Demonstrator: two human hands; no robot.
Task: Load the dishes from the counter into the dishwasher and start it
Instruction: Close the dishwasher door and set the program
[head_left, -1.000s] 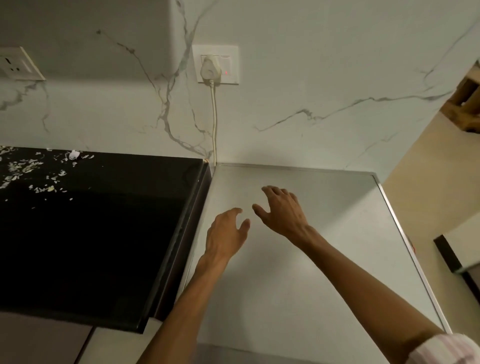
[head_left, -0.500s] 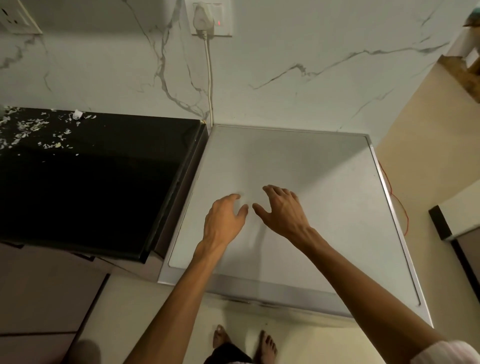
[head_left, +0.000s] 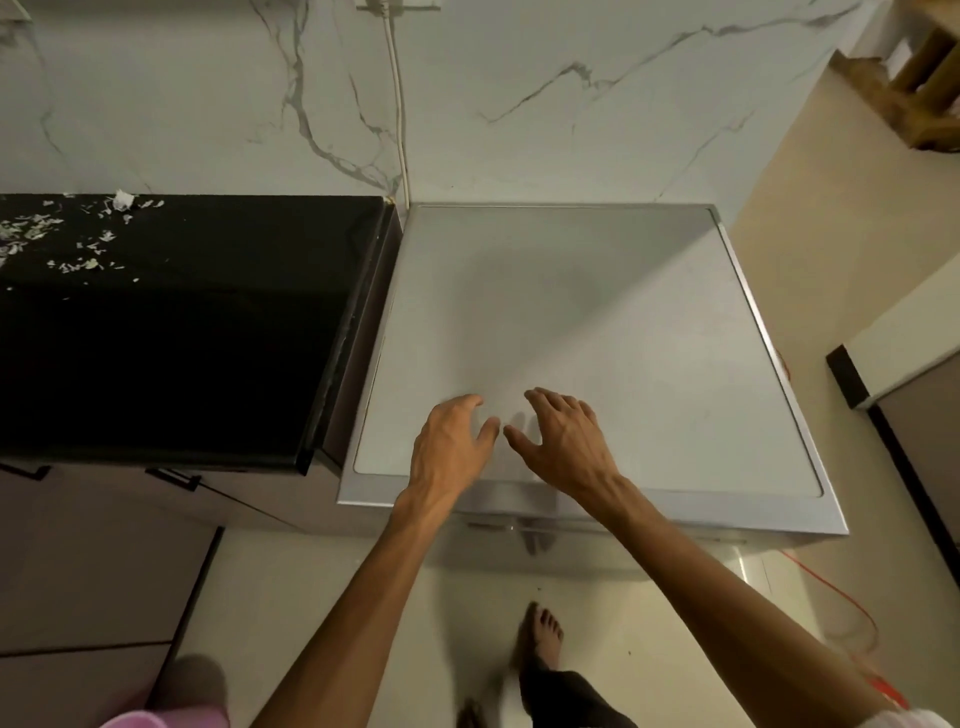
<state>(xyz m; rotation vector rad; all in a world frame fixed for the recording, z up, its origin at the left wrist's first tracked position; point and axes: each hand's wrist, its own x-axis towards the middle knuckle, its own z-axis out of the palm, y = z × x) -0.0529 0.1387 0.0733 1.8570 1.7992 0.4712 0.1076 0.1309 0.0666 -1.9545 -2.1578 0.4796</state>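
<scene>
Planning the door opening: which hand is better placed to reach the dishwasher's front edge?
Roughly even; slightly the left hand, nearer the dishwasher top's front edge than the right hand. Both hover open, empty.

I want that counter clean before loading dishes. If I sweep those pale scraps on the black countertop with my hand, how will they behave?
The scraps look thin and flaky, so probably light and apt to scatter. They lie loose on the glossy black countertop, so likely slide easily. Some may cling to skin.
</scene>
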